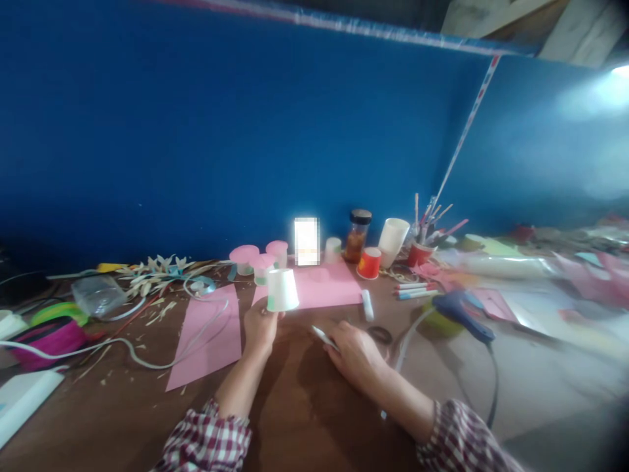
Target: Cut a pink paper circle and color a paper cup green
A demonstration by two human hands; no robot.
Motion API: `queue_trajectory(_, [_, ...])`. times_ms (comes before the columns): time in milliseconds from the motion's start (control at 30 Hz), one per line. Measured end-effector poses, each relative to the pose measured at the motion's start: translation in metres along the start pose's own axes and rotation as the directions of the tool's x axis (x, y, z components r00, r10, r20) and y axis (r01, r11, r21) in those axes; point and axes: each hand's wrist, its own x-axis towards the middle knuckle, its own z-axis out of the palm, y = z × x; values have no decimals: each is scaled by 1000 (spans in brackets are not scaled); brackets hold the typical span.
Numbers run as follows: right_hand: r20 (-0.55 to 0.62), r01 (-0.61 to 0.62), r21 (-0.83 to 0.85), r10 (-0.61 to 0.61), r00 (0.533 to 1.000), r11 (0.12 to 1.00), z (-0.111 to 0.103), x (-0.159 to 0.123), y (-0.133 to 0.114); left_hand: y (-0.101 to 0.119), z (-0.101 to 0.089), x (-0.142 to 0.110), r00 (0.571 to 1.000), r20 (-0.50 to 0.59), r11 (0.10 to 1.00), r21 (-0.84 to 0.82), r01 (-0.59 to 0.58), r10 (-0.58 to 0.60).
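Note:
My left hand (260,326) is closed on a white paper cup (282,290), held upside down above the brown table (304,406). My right hand (354,354) rests on the table to the right, fingers curled round a thin white stick-like thing (322,335) that I cannot name. Black scissors (381,335) lie just beyond the right hand. A pink paper sheet (324,288) lies behind the cup, and another pink sheet (209,334) lies to the left of my left hand.
Along the blue back wall stand pink-lidded cups (244,257), a brown jar (358,235), an orange cup (369,263), a white cup (393,240) and a red cup of brushes (420,252). A blue glue gun (462,313) lies right; dried leaves (157,272) and a magenta spool (46,336) left.

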Motion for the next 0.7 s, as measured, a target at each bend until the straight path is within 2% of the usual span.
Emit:
queue_trajectory(100, [15, -10, 5, 10, 1000, 1000, -1, 0, 0, 1, -3, -1, 999, 41, 1000, 2, 13, -14])
queue_trajectory(300, [24, -13, -5, 13, 1000, 1000, 2, -1, 1, 4, -3, -4, 998, 44, 999, 13, 39, -40])
queue_trajectory(533, [-46, 33, -33, -34, 998, 999, -4, -6, 5, 2, -2, -6, 997, 62, 999, -10, 41, -40])
queue_trajectory(700, [-93, 11, -51, -15, 996, 999, -15, -4, 18, 0, 1, -6, 998, 61, 999, -33, 27, -25])
